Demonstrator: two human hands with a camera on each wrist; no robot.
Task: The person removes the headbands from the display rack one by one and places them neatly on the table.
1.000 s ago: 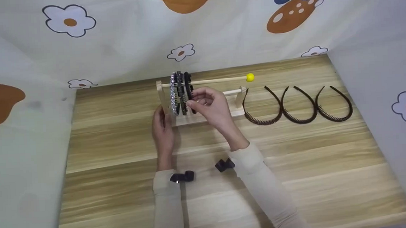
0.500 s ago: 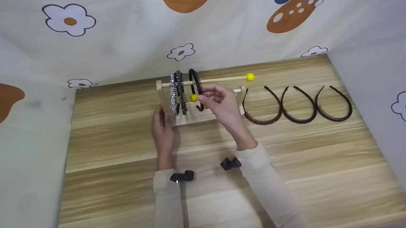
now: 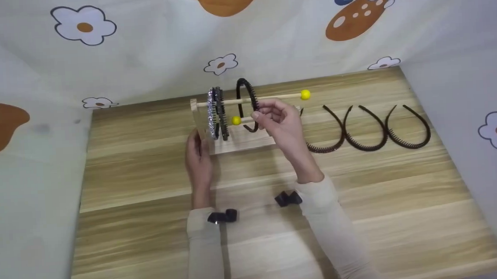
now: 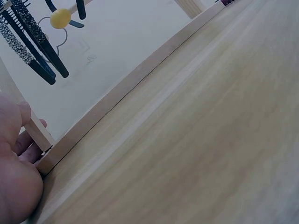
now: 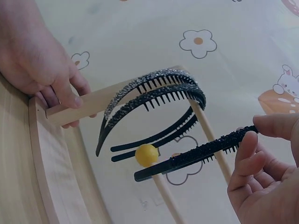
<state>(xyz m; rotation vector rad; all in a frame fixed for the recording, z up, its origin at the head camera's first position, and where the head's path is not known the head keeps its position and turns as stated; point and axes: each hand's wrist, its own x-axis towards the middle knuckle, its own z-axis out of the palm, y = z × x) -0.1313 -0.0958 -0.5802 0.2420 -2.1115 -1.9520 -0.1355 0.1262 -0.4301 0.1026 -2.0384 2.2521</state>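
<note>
My left hand (image 3: 199, 159) grips the left upright of a wooden rack (image 3: 194, 112), its thumb and fingers either side of the post in the right wrist view. Two glittery toothed headbands, a silver one (image 3: 212, 116) and a dark one (image 3: 222, 115), hang on the rack's upper rod close to that upright. My right hand (image 3: 285, 124) pinches a black glittery headband (image 5: 201, 151) by its band, out to the right of the pair. This headband still loops around the upper rod. A yellow ball (image 5: 146, 155) tips the lower rod, just left of the held headband in the head view.
Several brown toothed headbands (image 3: 369, 148) lie in a row on the wood-grain table (image 3: 365, 218), right of the rack. Another yellow ball (image 3: 305, 94) caps the upper rod's right end. A printed cloth (image 3: 148, 46) stands behind and beside the table.
My right hand has moved right, drawing the black headband along the upper rod away from the other two. The lower rod's yellow ball has come into sight. My left hand has stayed put.
</note>
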